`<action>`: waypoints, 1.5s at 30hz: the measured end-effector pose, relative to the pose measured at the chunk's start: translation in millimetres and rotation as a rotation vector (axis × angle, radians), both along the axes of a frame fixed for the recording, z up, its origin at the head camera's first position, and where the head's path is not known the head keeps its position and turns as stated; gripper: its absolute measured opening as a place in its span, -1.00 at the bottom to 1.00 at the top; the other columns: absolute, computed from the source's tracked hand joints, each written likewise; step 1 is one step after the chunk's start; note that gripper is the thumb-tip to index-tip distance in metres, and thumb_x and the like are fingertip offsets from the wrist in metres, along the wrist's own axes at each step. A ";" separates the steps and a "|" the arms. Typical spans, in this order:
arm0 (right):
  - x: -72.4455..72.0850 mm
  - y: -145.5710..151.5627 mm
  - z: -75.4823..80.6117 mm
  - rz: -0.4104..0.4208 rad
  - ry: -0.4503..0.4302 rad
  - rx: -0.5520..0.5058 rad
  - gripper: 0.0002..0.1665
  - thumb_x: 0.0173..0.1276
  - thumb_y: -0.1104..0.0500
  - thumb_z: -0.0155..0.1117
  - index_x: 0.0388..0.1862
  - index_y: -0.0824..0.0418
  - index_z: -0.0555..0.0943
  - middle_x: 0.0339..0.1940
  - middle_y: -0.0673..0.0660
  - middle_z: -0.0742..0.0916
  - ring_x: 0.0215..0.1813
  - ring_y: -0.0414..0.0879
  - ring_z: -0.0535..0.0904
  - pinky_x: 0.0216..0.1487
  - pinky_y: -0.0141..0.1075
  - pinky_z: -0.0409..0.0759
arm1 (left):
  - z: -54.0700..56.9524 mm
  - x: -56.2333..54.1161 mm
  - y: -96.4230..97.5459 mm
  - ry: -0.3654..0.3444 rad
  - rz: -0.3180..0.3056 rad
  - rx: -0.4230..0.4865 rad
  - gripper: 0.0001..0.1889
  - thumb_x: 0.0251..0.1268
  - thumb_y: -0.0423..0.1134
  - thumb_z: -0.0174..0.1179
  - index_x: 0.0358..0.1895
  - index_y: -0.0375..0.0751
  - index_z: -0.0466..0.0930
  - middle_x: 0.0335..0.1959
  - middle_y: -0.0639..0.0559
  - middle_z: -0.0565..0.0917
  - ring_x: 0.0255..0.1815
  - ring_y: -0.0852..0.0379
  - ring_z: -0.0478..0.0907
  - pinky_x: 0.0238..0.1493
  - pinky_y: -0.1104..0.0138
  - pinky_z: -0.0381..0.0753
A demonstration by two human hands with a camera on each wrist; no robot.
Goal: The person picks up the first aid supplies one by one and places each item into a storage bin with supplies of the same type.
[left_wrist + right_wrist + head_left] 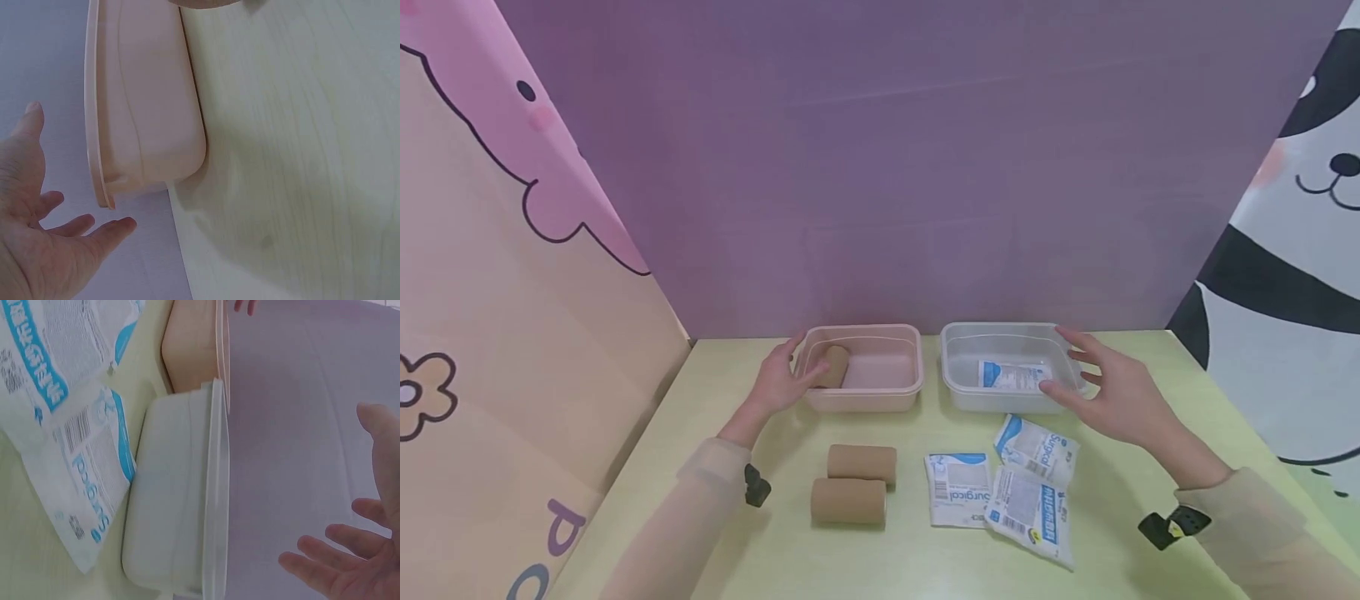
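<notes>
The left hand (777, 382) has its fingers spread just beside the near-left end of the pink tub (880, 402) — from here I see a cardboard roll (837, 367) lying inside, near the thumb. The right hand (1118, 396), fingers also apart, hovers by the white tub's (996, 402) right end, a packet (1009, 376) lying within, near that thumb.

Left hand (777, 383) and right hand (1122, 398) reach forward, thumbs spread; the left's fingers seem slightly bent.
</notes>
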State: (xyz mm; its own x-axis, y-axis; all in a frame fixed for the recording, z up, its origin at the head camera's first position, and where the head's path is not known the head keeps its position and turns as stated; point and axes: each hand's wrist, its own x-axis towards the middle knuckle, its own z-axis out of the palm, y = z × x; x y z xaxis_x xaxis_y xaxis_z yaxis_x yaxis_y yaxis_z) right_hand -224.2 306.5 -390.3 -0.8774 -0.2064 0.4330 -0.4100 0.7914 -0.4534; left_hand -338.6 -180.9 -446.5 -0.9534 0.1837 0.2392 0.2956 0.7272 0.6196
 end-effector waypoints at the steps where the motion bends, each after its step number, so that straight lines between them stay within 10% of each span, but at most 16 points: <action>1: 0.8 -3.1 -0.8 0.008 0.001 0.000 -0.01 0.37 -0.03 0.56 0.67 0.16 0.33 0.47 0.39 0.61 0.30 0.39 0.67 0.11 0.18 0.71 | -0.6 -0.3 0.8 0.004 -0.002 0.000 -0.09 0.46 0.07 0.37 0.66 -0.37 0.18 0.53 -0.49 0.41 0.43 -0.45 0.51 0.45 -0.21 0.52; 45: 0.0 -157.8 -67.6 0.456 -0.122 -0.083 -0.29 0.40 0.02 0.53 0.47 0.19 0.58 0.43 0.18 0.70 0.38 0.16 0.68 0.12 -0.01 0.81 | -16.6 4.8 10.7 0.037 -0.018 0.028 -0.07 0.41 -0.01 0.42 0.62 -0.48 0.19 0.56 -0.59 0.30 0.62 -0.53 0.22 0.62 -0.30 0.25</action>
State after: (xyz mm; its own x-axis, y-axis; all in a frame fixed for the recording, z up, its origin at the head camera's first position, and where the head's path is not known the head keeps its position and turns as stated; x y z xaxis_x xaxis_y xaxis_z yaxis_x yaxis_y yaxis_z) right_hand -224.2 148.8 -457.8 -0.7510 -0.5511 0.3638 -0.6468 0.5027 -0.5735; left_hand -333.8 -170.2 -463.1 -0.9404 0.1937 0.2793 0.3315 0.7043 0.6278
